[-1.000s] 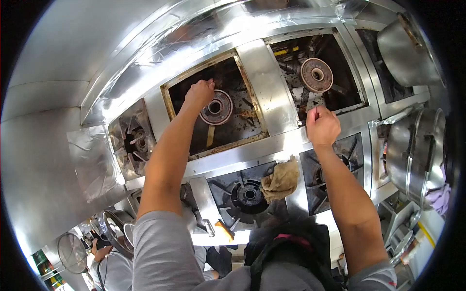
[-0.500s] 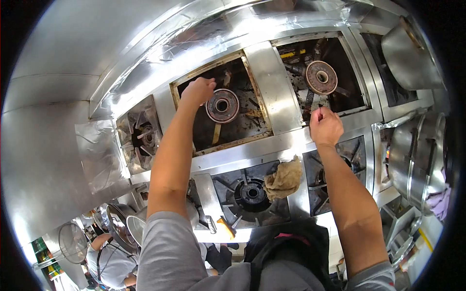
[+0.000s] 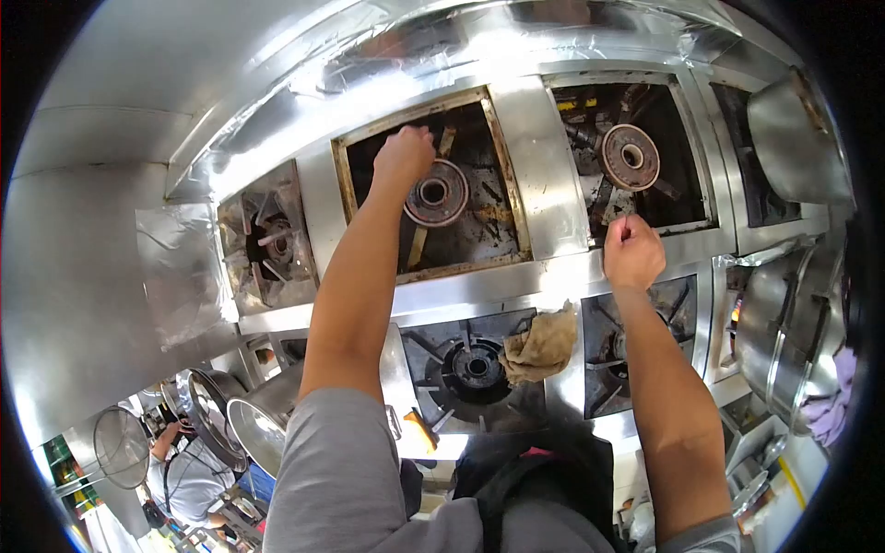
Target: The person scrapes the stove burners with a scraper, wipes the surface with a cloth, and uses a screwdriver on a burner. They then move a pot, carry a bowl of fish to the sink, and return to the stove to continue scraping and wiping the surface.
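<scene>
My left hand (image 3: 404, 158) reaches into the left open burner well, its fingers curled closed just above and left of a round, rusty burner head (image 3: 437, 192). What those fingers hold, if anything, is hidden. At the front edge of the right well, my right hand (image 3: 634, 251) is closed in a fist; I cannot make out anything inside it. A second ring-shaped burner head (image 3: 631, 157) sits in that well, beyond the right fist and apart from it. Both wells are dark and greasy, with metal bars and debris on their floors.
A tan rag (image 3: 540, 347) lies over the front burner (image 3: 477, 367). Metal pots (image 3: 793, 138) stand at the right, and a wire strainer (image 3: 121, 447) hangs at the left. A yellow-handled tool (image 3: 420, 431) lies at the front edge. Another person (image 3: 194, 475) is at lower left.
The view has shifted a little, so the stove appears further right. My left hand has moved slightly over its burner head. My right hand has drawn back from the right well toward the front edge.
</scene>
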Demonstrator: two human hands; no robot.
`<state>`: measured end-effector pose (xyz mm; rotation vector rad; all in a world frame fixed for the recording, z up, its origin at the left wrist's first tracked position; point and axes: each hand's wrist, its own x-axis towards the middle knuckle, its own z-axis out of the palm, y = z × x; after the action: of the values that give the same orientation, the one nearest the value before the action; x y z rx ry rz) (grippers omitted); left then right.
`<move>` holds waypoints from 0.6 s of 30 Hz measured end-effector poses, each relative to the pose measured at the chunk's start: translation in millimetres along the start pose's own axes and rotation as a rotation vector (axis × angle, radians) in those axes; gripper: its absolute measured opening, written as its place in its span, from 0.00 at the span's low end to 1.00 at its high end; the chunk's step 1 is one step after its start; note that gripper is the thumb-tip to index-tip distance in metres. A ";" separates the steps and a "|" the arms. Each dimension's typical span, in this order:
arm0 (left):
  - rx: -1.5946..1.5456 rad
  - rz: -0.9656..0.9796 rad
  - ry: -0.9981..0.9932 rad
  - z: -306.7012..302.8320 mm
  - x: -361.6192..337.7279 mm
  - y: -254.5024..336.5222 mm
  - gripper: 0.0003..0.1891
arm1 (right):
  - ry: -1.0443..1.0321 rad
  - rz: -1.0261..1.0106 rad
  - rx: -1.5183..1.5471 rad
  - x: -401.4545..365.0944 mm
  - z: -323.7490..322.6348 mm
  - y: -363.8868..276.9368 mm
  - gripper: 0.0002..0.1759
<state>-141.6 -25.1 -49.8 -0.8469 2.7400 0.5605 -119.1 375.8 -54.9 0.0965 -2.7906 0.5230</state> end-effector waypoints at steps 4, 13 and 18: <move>0.183 0.057 -0.053 -14.3 -2.8 20.5 0.19 | -0.024 0.012 -0.010 2.3 -1.8 -4.2 0.13; 0.378 0.312 0.059 -21.5 9.2 24.2 0.21 | -0.037 0.043 -0.032 3.0 0.3 -3.5 0.11; 0.358 0.167 -0.130 -43.5 2.7 29.7 0.23 | -0.022 0.021 -0.019 5.2 -0.5 -3.4 0.11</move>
<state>-165.1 -22.0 -2.6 -0.4831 2.6873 0.1354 -123.5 372.8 -51.7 0.0694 -2.8198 0.5035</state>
